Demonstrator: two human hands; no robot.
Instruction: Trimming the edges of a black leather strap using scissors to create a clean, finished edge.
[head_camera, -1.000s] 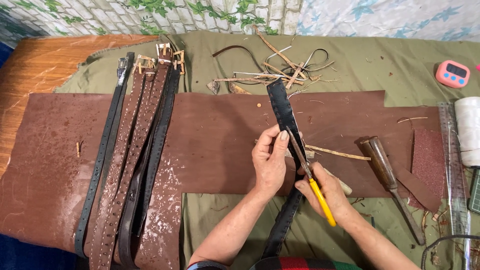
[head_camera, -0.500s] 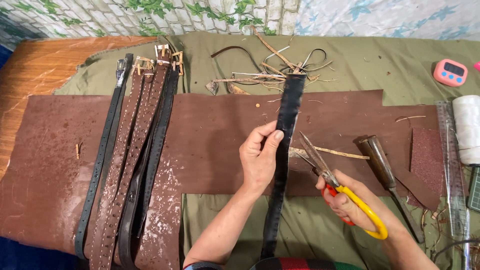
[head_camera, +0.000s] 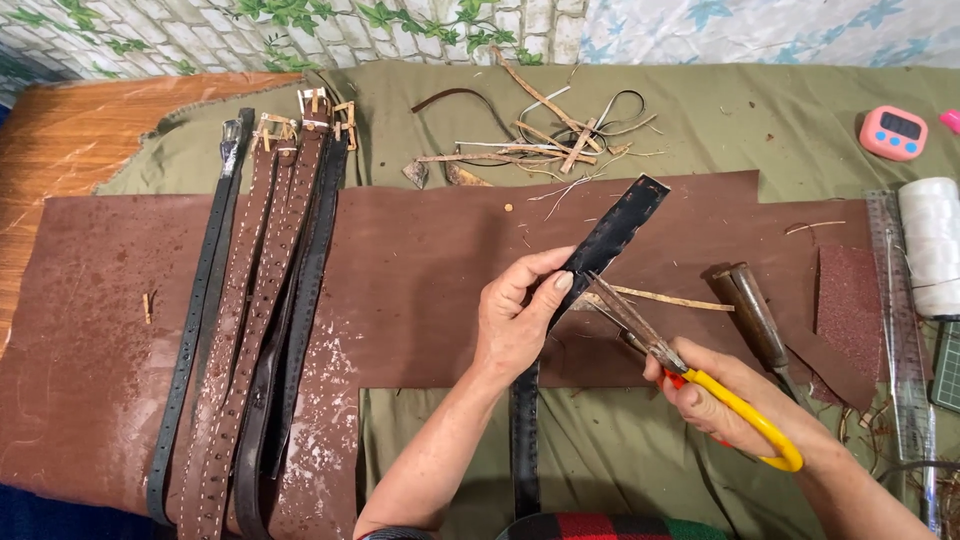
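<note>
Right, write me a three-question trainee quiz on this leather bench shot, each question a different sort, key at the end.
1. True or false: the left hand grips the black leather strap between thumb and fingers.
2. Which tool does the right hand hold? A) the wooden-handled tool B) the yellow-handled scissors C) the clear ruler
3. Fill in: the finished belts lie in a row on the ____ side of the brown leather sheet.

Key: 1 true; 2 B; 3 left.
</note>
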